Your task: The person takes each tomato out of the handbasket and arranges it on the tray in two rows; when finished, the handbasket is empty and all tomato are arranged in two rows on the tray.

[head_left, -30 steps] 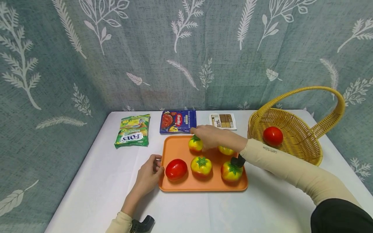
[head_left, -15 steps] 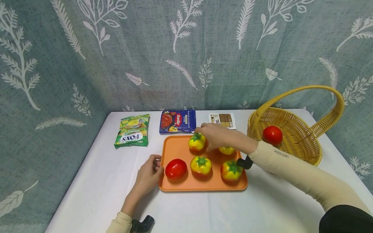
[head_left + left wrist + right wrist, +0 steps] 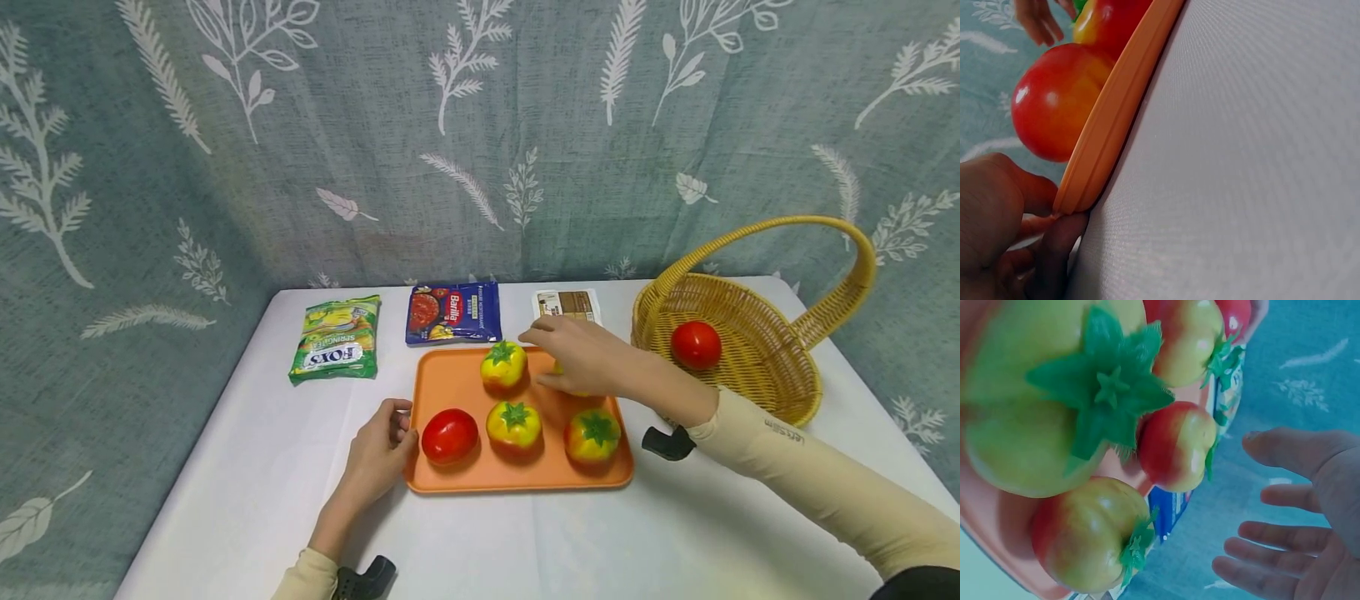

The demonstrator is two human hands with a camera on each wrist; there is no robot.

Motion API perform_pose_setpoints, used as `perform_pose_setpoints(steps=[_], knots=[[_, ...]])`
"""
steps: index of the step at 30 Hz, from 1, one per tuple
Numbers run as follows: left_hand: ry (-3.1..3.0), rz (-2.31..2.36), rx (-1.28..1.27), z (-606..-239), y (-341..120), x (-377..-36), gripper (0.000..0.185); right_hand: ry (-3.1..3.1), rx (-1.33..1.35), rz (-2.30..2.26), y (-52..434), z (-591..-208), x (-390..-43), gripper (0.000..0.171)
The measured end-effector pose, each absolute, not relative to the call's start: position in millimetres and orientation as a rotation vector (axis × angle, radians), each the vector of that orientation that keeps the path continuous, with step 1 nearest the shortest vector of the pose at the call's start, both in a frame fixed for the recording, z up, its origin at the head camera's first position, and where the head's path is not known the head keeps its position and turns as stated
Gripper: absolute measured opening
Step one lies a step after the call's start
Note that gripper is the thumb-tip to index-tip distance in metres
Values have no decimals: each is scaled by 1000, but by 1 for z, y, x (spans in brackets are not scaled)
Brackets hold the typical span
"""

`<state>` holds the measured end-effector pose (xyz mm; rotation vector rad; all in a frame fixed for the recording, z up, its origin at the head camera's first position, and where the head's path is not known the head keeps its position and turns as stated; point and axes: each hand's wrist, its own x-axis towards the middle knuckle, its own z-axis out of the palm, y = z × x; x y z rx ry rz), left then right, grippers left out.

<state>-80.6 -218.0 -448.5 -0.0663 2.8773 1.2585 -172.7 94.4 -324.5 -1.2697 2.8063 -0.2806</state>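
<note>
At the left edge of an orange tray [image 3: 577, 477], my left hand [image 3: 377, 450] pinches the rim between thumb and fingers, as the left wrist view shows. My right hand [image 3: 581, 354] hovers over the tray's back right with fingers spread and holds nothing. Beneath it a yellow-red toy tomato [image 3: 1088, 534] is mostly hidden in the head view. Other yellow-red tomatoes with green tops stand at the back middle [image 3: 503, 365], front middle [image 3: 513, 427] and front right [image 3: 592, 436]. A plain red tomato [image 3: 450, 437] lies at the front left of the tray.
A wicker basket [image 3: 757, 367] with a tall handle stands at the right, holding a red tomato [image 3: 696, 345]. Behind the tray lie a blue Barilla packet [image 3: 453, 312] and a small white-brown packet [image 3: 566, 305]. A green Fox's bag [image 3: 336, 337] lies at the back left.
My right hand has let go of the back middle tomato and moved right, over the back right one. That tomato now stands on the tray. My left hand stays at the tray's edge.
</note>
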Motion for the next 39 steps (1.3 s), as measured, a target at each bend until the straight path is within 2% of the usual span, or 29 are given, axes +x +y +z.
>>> perform_pose_setpoints(steps=[8,18,39], knots=[[2876,1265,-62,-448,-218,-80,39,2861,-1296,-361,108,-322,-157,46],[2886,1274,-36,-446,-219,-80,38,2939,-1264,-381,133,-321,-137,52],[2895,1256,-33,-448,-218,-81,38,3027,-1203,-404,180,-317,-113,49]])
